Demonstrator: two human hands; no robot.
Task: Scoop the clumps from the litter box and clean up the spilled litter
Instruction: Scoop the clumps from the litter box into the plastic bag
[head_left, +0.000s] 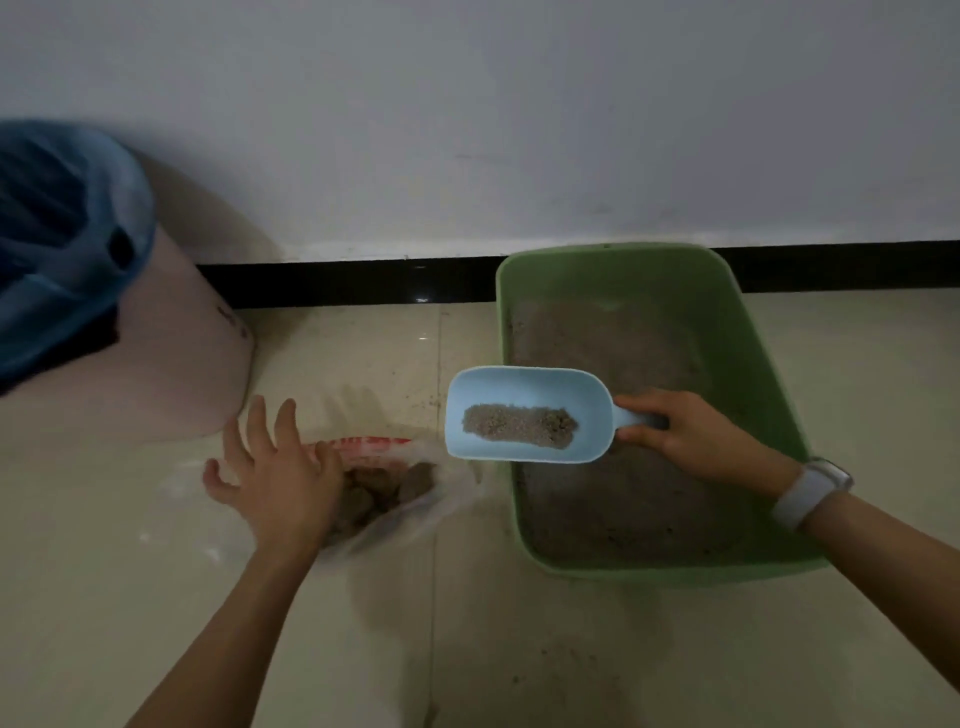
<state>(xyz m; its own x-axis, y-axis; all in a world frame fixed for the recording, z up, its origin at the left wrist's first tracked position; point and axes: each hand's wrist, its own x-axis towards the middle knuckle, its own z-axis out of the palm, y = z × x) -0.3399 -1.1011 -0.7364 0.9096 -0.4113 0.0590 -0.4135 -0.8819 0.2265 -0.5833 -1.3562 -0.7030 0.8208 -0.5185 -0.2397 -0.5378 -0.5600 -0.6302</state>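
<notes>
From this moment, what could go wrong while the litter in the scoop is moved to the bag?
1. The blue scoop in the right hand is loaded and hangs over the litter box rim and the floor; tilting it could spill litter before it reaches the bag.
2. The clear plastic bag looks limp, and the left hand is spread open at its mouth, so the opening may collapse.

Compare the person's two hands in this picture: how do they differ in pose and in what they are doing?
The right hand is closed around the handle of the blue scoop, which holds litter; the left hand grips nothing. The right hand sits over the green litter box; the left hand, fingers spread, rests at the mouth of the plastic bag. Only the right wrist wears a white band. Both hands are bare.
</notes>
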